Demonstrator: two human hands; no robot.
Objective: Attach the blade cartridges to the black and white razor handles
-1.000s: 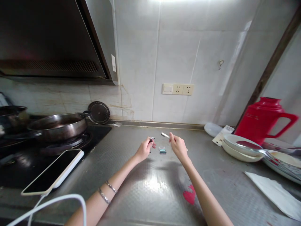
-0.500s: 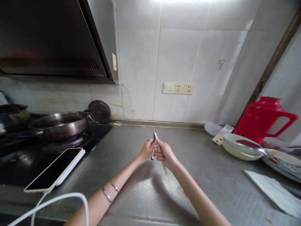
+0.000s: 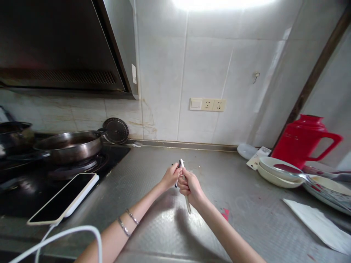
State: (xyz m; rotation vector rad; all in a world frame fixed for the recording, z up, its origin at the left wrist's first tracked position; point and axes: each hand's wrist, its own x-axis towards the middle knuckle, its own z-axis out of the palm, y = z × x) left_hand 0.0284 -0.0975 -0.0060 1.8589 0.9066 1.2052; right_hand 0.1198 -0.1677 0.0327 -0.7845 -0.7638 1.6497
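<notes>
My right hand (image 3: pixel 192 186) is closed in a fist around a slim whitish stick (image 3: pixel 188 206). The stick's white upper end shows above the fingers, and its lower end sticks out below the fist. Close against it on the left, my left hand (image 3: pixel 169 177) pinches a small dark thing (image 3: pixel 176 184), mostly hidden by the fingers, whose kind I cannot make out. Both hands meet above the middle of the steel counter (image 3: pixel 153 168), with the small dark thing and the stick close together between them.
A phone (image 3: pixel 64 199) with a white cable (image 3: pixel 79 228) lies at the left, by a pan (image 3: pixel 71 146) on the stove. To the right stand a red thermos jug (image 3: pixel 301 140), stacked bowls (image 3: pixel 279 179) and a white paper (image 3: pixel 315 224). A red scrap (image 3: pixel 225 213) lies beside my right forearm.
The stick has turned in my right hand: its lower end has swung left and now points more straight down. My left hand has barely moved.
</notes>
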